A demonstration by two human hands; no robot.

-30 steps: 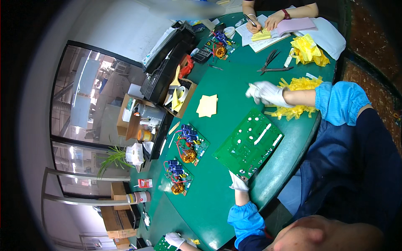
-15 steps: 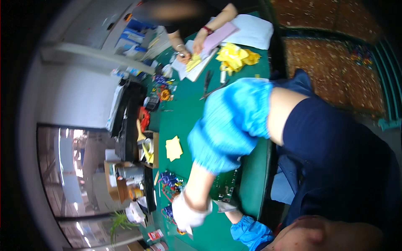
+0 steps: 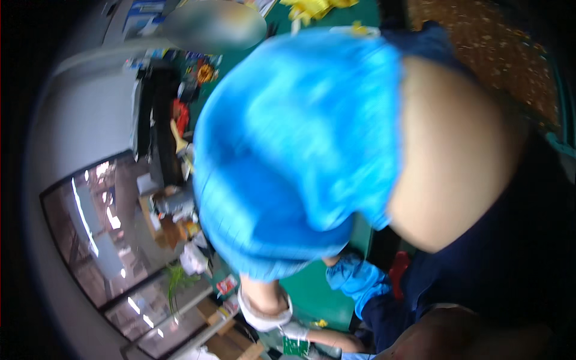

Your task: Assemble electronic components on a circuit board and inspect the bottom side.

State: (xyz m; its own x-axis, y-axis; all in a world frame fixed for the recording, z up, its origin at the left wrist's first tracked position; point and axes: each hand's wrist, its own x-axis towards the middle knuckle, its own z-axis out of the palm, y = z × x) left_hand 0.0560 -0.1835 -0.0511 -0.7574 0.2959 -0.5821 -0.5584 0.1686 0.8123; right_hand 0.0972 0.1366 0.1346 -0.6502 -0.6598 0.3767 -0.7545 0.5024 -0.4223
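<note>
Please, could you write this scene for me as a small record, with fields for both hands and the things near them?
Right hand: white-gloved, fingers hidden, grip unclear
Right arm: bright blue fabric sleeve cover, filling the middle of the view
Left hand: not visible; only its bright blue fabric cuff shows
Near right hand: another person's white-gloved hand; small green circuit board
Surface: smooth green table
</note>
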